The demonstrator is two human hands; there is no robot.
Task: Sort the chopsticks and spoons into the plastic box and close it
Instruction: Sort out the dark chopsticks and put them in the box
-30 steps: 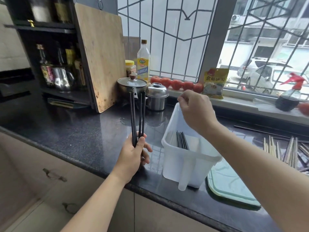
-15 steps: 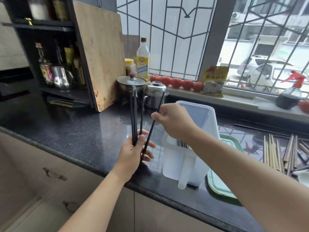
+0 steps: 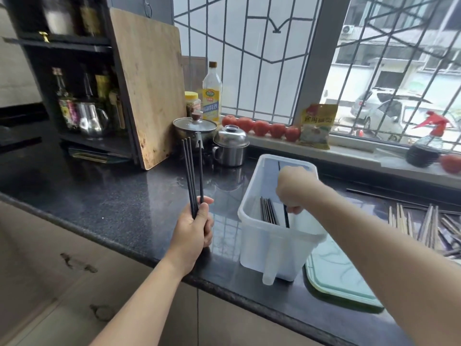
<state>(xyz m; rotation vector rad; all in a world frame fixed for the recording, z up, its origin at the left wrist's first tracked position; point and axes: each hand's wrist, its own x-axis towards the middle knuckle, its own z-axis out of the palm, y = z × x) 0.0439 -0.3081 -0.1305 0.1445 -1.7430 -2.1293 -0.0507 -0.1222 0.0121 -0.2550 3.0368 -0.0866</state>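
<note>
- Since half a second ago, the right hand (image 3: 293, 189) has carried its single black chopstick (image 3: 286, 217) away from the left hand's bundle and over the plastic box (image 3: 268, 243), and the bundle is now showing three sticks instead of four.
- Right hand is curling closed around that chopstick, holding it nearly upright, lower end dipping inside the box, upper end poking out above the knuckles toward the window.
- Left hand (image 3: 193, 229) is gripping the remaining black chopsticks (image 3: 192, 176) by their lower ends, long axis vertical, tips pointing up in front of the pot (image 3: 195, 127).
- More dark chopsticks (image 3: 268, 211) are already lying in the box, running lengthwise away from the person; their exact count is probably five or six, but the blur is making that hard to tell.
- Box is sitting on the black counter (image 3: 112, 198), its near corner close to the front edge, long side pointing toward the windowsill.
- Green lid (image 3: 334, 278) is lying flat just right of the box, reaching to the counter edge.
- Loose wooden and dark chopsticks (image 3: 424, 223) are lying in a heap on the counter at far right.
- Open counter is stretching left of the left hand as far as the cutting board (image 3: 149, 86).
</note>
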